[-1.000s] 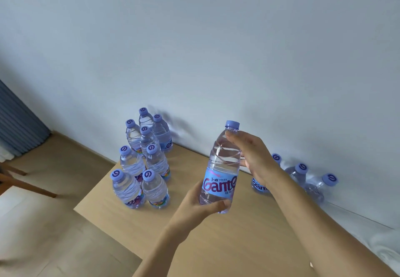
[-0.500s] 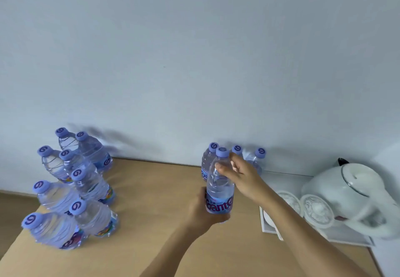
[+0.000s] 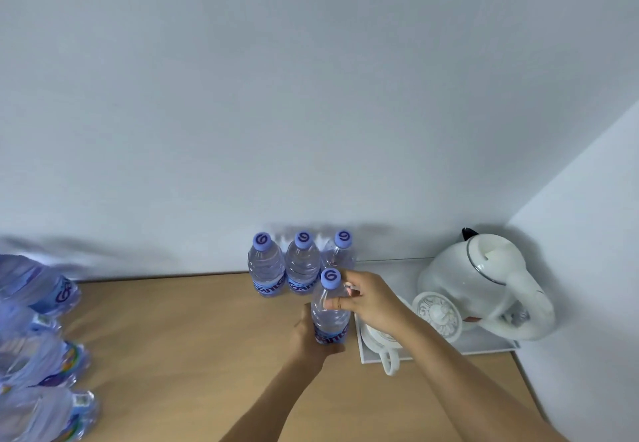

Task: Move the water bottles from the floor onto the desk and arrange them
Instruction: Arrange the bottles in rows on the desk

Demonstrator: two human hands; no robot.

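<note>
I hold one clear water bottle (image 3: 329, 317) with a purple cap upright on or just above the wooden desk (image 3: 193, 344). My left hand (image 3: 311, 341) grips its lower body at the blue label. My right hand (image 3: 366, 298) grips its neck just under the cap. Directly behind it, three more bottles (image 3: 301, 265) stand in a row against the wall. A blurred group of several bottles (image 3: 38, 348) stands at the desk's left edge.
A white tray (image 3: 446, 351) sits on the desk right of the held bottle, carrying a white kettle (image 3: 484, 286), a patterned lid or saucer (image 3: 437, 315) and a white cup (image 3: 383, 344). Walls close the back and the right corner.
Both hands have carried the bottle rightward and down toward the row of three by the wall. The view has swung right, so the left bottle group now sits at the frame edge.
</note>
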